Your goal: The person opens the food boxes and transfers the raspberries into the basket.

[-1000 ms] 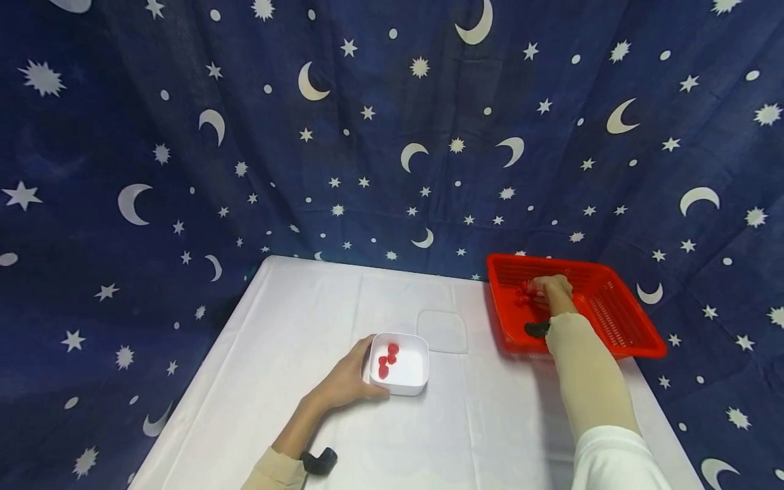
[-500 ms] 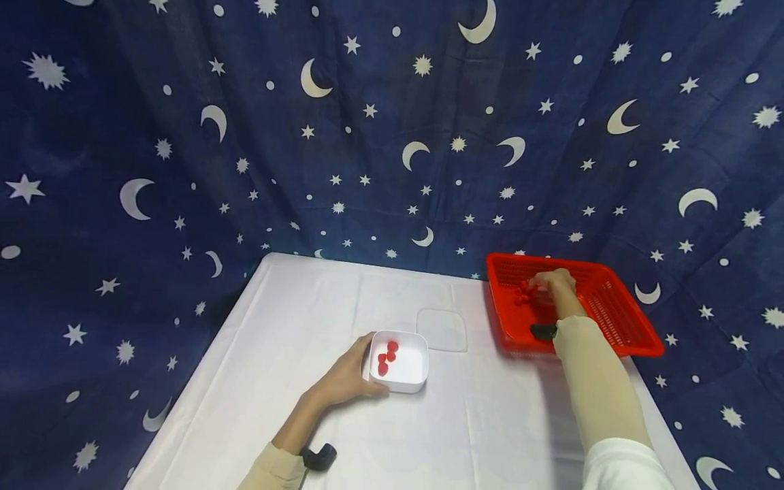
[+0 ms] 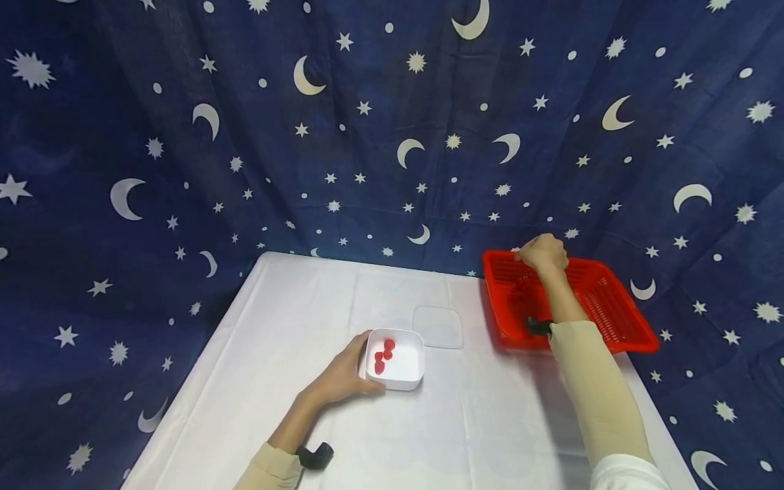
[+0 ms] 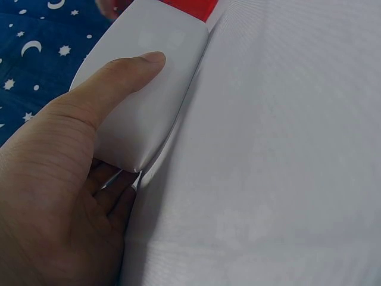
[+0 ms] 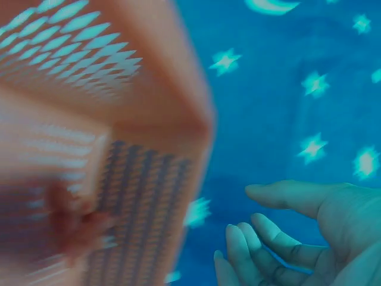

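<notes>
My left hand [image 3: 344,373] grips a small white square container [image 3: 401,384] on the table, thumb along the near side and fingers round the left and far sides. Several small red berry-like pieces [image 3: 388,354] lie in its left half. In the left wrist view the thumb [image 4: 128,72] presses flat on the container's wall [image 4: 161,107]. My right hand [image 3: 544,253] is raised over the far side of a red slotted basket [image 3: 507,327]. In the right wrist view its fingers are loosely bent, with a gap to the thumb [image 5: 292,195] and nothing visible between.
A clear, flat square lid [image 3: 437,328] lies on the white-covered table [image 3: 294,299] between container and basket. More red pieces [image 3: 520,284] sit inside the basket. A blue curtain with moons and stars [image 3: 367,150] hangs behind the table.
My right hand has risen from inside the basket to above its far rim. My left hand keeps its grip on the container, which stays put with the same red pieces inside.
</notes>
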Demonstrator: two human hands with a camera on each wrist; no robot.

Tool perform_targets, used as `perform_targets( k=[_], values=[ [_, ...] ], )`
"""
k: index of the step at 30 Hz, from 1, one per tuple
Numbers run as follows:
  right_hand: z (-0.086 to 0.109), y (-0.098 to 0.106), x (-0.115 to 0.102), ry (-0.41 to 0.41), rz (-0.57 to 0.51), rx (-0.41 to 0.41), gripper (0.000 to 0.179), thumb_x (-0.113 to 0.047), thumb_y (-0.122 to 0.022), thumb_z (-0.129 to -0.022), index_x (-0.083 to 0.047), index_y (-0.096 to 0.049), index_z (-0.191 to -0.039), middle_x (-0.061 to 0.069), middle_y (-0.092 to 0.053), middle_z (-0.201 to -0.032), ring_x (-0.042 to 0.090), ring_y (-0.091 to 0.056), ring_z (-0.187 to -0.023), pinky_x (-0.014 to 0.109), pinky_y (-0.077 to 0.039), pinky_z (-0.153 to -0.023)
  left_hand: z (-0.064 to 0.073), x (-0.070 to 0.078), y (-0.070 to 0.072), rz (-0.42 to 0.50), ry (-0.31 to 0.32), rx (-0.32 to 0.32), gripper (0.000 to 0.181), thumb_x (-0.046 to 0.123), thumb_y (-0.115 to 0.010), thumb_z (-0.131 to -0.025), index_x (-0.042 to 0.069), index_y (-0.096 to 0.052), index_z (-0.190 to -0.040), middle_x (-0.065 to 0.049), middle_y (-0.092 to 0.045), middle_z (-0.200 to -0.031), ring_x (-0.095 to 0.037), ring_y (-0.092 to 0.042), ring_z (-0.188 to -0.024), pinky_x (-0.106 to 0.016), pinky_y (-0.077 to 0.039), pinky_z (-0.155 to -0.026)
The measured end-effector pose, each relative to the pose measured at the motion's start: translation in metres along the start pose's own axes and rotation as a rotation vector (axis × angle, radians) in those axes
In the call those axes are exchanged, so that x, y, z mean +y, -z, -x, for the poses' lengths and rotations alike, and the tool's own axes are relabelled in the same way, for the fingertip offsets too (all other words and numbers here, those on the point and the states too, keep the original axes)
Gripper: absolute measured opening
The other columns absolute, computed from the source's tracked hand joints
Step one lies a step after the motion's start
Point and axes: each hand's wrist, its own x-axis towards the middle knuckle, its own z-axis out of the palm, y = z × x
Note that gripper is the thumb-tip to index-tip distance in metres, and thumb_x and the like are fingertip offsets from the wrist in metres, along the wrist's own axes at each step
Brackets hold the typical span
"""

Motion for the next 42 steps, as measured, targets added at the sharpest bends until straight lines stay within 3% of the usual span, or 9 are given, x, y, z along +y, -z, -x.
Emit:
perform_targets(
  k=[7, 13, 17, 22, 29, 35, 42],
  values=[
    [0.047, 0.007, -0.048, 0.251, -0.069, 0.150, 0.024, -0.025, -0.080, -0.087, -0.007, -0.077, -0.103, 0.018, -0.077, -0.102, 0.045, -0.068, -0.096, 0.063, -0.053, -0.083, 0.000, 0.001, -0.003, 0.006, 0.006, -0.008, 0.125, 0.052, -0.096, -0.067, 0.015, -0.026, -0.165, -0.004, -0.035, -0.167, -0.028, -0.034, -0.154, -0.053, -0.033, -0.123],
    [0.089, -0.002, -0.080, 0.479, -0.122, 0.172, 0.022, -0.022, -0.082, -0.087, -0.008, -0.078, -0.102, 0.012, -0.077, -0.096, 0.032, -0.070, -0.083, 0.052, -0.057, -0.071, -0.002, 0.004, -0.003, 0.014, -0.007, -0.001, 0.124, 0.051, -0.096, -0.068, 0.015, -0.028, -0.164, -0.005, -0.038, -0.166, -0.029, -0.036, -0.153, -0.055, -0.035, -0.121],
    [0.113, -0.015, -0.095, 0.581, -0.130, 0.183, 0.019, -0.020, -0.083, -0.086, -0.009, -0.078, -0.100, 0.010, -0.076, -0.094, 0.026, -0.070, -0.082, 0.047, -0.059, -0.071, -0.003, 0.003, -0.003, 0.007, -0.024, -0.005, 0.123, 0.053, -0.095, -0.069, 0.014, -0.027, -0.164, -0.006, -0.038, -0.165, -0.030, -0.037, -0.152, -0.056, -0.035, -0.121],
    [0.139, -0.048, -0.105, 0.709, -0.105, 0.186, 0.009, -0.016, -0.080, -0.087, -0.013, -0.079, -0.095, 0.005, -0.076, -0.090, 0.022, -0.071, -0.079, 0.043, -0.059, -0.066, -0.002, 0.001, -0.002, 0.019, -0.003, -0.001, 0.124, 0.051, -0.096, -0.067, 0.015, -0.028, -0.164, -0.005, -0.037, -0.166, -0.029, -0.036, -0.153, -0.056, -0.035, -0.121],
    [0.167, -0.095, -0.106, 0.920, -0.128, 0.029, 0.013, -0.011, -0.083, -0.087, -0.017, -0.078, -0.097, -0.004, -0.074, -0.093, 0.016, -0.071, -0.082, 0.033, -0.063, -0.075, -0.003, -0.002, -0.002, 0.020, -0.017, -0.013, 0.125, 0.055, -0.095, -0.067, 0.017, -0.026, -0.165, -0.004, -0.037, -0.166, -0.028, -0.036, -0.153, -0.054, -0.034, -0.122],
    [0.182, -0.122, -0.104, 1.068, -0.054, -0.111, 0.017, -0.011, -0.083, -0.087, -0.020, -0.078, -0.100, -0.008, -0.074, -0.095, 0.015, -0.071, -0.086, 0.031, -0.062, -0.079, -0.002, -0.003, -0.002, 0.019, -0.001, -0.011, 0.124, 0.053, -0.096, -0.067, 0.019, -0.027, -0.165, 0.001, -0.038, -0.165, -0.022, -0.038, -0.151, -0.051, -0.035, -0.122],
    [0.189, -0.151, -0.101, 1.206, 0.013, -0.183, 0.024, -0.002, -0.085, -0.081, -0.018, -0.080, -0.097, -0.008, -0.074, -0.092, 0.008, -0.066, -0.075, 0.027, -0.059, -0.071, -0.001, -0.002, 0.000, 0.016, 0.002, -0.007, 0.123, 0.052, -0.096, -0.068, 0.020, -0.027, -0.164, 0.001, -0.038, -0.165, -0.022, -0.041, -0.149, -0.051, -0.037, -0.121]
  ],
)
